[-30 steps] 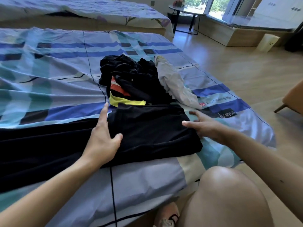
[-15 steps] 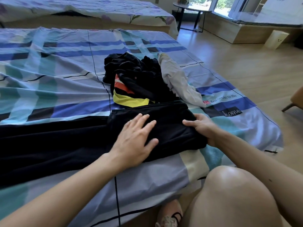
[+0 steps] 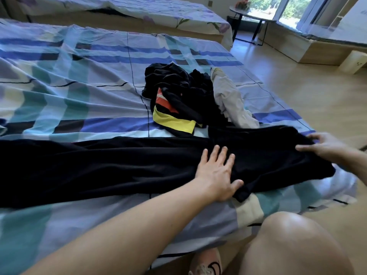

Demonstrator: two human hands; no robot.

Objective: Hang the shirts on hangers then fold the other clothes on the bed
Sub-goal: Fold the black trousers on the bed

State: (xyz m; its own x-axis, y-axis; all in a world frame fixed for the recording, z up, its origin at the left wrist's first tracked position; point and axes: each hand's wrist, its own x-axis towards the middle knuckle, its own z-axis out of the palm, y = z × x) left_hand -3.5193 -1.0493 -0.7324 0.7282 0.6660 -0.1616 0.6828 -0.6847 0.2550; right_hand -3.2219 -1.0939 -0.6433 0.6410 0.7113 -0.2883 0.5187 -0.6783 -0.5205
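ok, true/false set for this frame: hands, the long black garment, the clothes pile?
1. The left hand lies flat on the black garment. True.
2. The right hand holds a hanger. False: it rests on the garment's right end; no hanger shows.
3. The clothes pile sits beyond the garment on the bed. True.
4. The garment is folded into a small square. False: it lies stretched long across the bed.

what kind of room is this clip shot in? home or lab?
Most likely a bedroom, in a home or a guest room. A bed with a plaid sheet is in front, a second bed stands behind it, and loose clothes are piled on the near one. A small round table stands by the window.
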